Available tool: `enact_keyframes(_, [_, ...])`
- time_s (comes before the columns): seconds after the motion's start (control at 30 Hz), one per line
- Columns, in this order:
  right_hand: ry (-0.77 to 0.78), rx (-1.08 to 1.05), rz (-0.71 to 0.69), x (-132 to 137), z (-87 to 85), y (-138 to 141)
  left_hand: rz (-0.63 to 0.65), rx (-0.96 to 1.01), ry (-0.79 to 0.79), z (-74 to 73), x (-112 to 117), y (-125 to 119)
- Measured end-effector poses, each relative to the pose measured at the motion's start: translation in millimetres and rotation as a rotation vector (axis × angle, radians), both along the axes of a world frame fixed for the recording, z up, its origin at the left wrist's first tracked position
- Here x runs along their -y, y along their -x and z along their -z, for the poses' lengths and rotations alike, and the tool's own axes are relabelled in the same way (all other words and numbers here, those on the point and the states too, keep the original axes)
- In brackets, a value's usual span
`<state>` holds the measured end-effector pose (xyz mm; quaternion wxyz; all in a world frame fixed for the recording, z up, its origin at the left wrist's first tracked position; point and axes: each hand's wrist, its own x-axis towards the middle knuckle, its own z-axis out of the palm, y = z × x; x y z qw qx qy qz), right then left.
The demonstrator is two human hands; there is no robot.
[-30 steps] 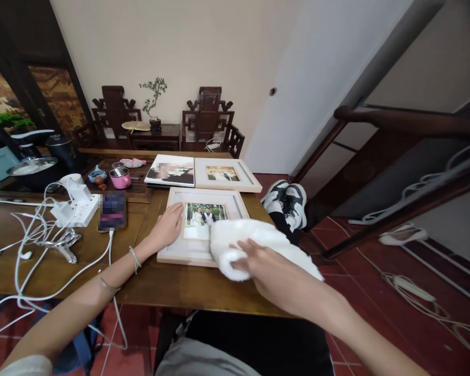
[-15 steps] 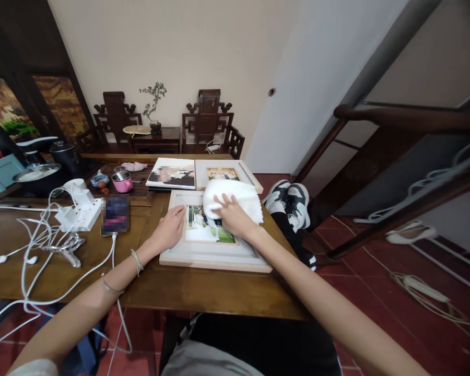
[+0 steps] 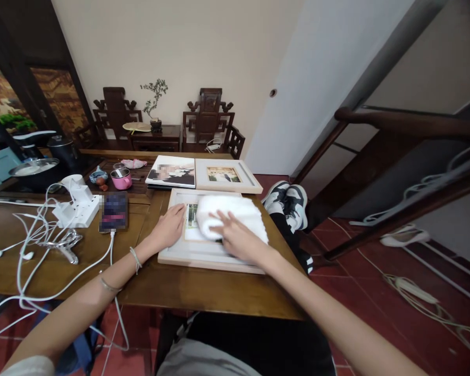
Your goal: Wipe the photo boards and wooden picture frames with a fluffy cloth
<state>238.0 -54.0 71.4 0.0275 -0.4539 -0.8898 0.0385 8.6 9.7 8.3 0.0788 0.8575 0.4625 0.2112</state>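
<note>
A light-wood picture frame [image 3: 203, 259] lies flat near the right end of the wooden table. Through its pale mat shows a photo [image 3: 191, 220], mostly covered by a folded white cloth [image 3: 241, 209]. My right hand [image 3: 237, 236] presses on the cloth with its fingers spread and holds it against the frame's front. On the frame's left side rests my left hand [image 3: 169, 225], fingers stretched out flat along the border. A second framed photo [image 3: 223, 174] lies just behind, beside a photo album or stack of prints [image 3: 173, 171].
To the left lie a phone [image 3: 114, 211] on a charging cable, a white power strip [image 3: 82, 209], tangled cables and earbuds. A pink cup [image 3: 121, 178] and a pot [image 3: 35, 169] stand further back. Someone's feet in sneakers [image 3: 285, 203] show past the table's right edge.
My right hand and the cloth have moved down toward me over the photo, uncovering the second frame behind. My left hand stays on the frame's left border.
</note>
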Motion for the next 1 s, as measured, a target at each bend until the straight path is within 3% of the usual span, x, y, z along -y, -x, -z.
enact_keyframes(0.1, [-0.129, 0.086, 0.099, -50, 11.0, 1, 0.007, -0.001, 0.000, 1.8, -2, 2])
enact_keyframes(0.2, [-0.119, 0.117, 0.097, -65, 13.6, 8, -0.001, 0.004, 0.029, 0.9, -1, 2])
enact_keyframes(0.33, [-0.009, 0.132, 0.018, -26, 3.2, 18, -0.028, 0.015, 0.054, -3.5, 4, -1])
enact_keyframes(0.5, [0.320, 0.077, -0.167, 47, -34.2, 18, -0.037, 0.006, 0.071, -8.1, 8, -3])
enact_keyframes(0.6, [0.348, 0.053, -0.170, 57, -37.7, 22, -0.032, 0.068, 0.073, -7.5, 7, -3])
enact_keyframes(0.67, [0.274, 0.066, -0.098, 42, -26.5, 29, -0.018, 0.159, 0.060, -6.6, 6, -2])
enact_keyframes(0.77, [0.081, 0.130, 0.037, -5, -5.1, 43, 0.044, 0.287, 0.031, -5.9, 6, -1])
enact_keyframes(0.87, [-0.048, 0.148, 0.088, -50, 4.5, 62, 0.048, 0.361, 0.006, -6.3, 6, -1])
enact_keyframes(0.93, [-0.047, 0.148, 0.069, -62, 3.6, 74, 0.004, 0.400, -0.003, -7.0, 7, -1])
enact_keyframes(1.0, [-0.023, 0.156, 0.038, -55, -0.1, 83, -0.026, 0.426, 0.007, -8.3, 9, -2])
